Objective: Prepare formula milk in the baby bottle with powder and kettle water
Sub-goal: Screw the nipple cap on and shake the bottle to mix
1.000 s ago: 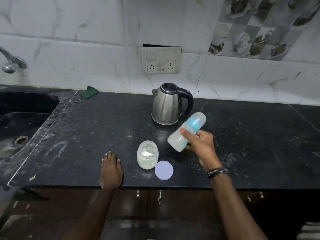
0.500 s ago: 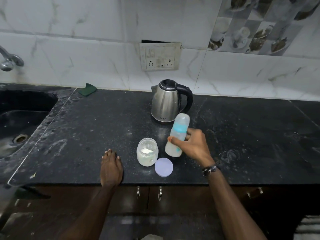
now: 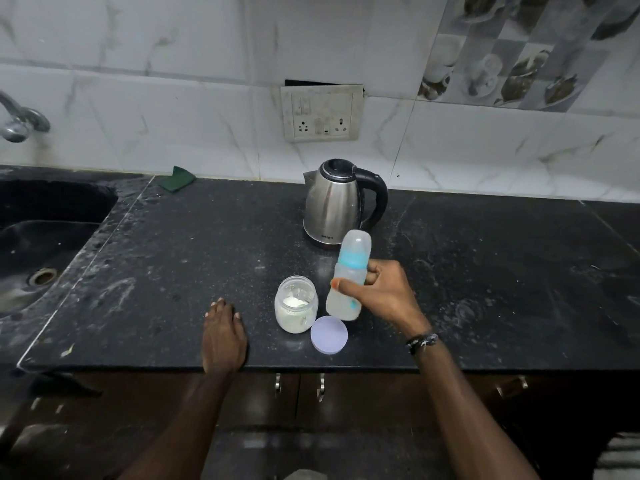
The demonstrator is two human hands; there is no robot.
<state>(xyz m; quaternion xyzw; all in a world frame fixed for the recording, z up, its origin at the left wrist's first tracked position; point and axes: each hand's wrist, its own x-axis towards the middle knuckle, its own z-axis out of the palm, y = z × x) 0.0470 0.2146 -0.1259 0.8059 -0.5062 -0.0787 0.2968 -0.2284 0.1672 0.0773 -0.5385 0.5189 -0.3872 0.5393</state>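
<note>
My right hand (image 3: 382, 292) grips a capped baby bottle (image 3: 349, 271) with a teal ring and pale cloudy liquid inside; it stands nearly upright, its base at the black counter (image 3: 180, 258). Just left of it is an open glass jar of white powder (image 3: 296, 304), and the jar's lilac lid (image 3: 329, 334) lies flat in front. The steel kettle (image 3: 334, 204) with a black handle stands behind the bottle. My left hand (image 3: 223, 336) rests flat on the counter's front edge, left of the jar, holding nothing.
A dark sink (image 3: 45, 244) with a tap (image 3: 20, 121) lies at the left. A green cloth (image 3: 177, 179) sits by the wall. A socket plate (image 3: 322, 112) is on the tiled wall above the kettle. Cabinet handles (image 3: 299, 384) show below the counter.
My right hand brought the bottle from a tilted position in the air to nearly upright, down beside the powder jar. My left hand stayed still.
</note>
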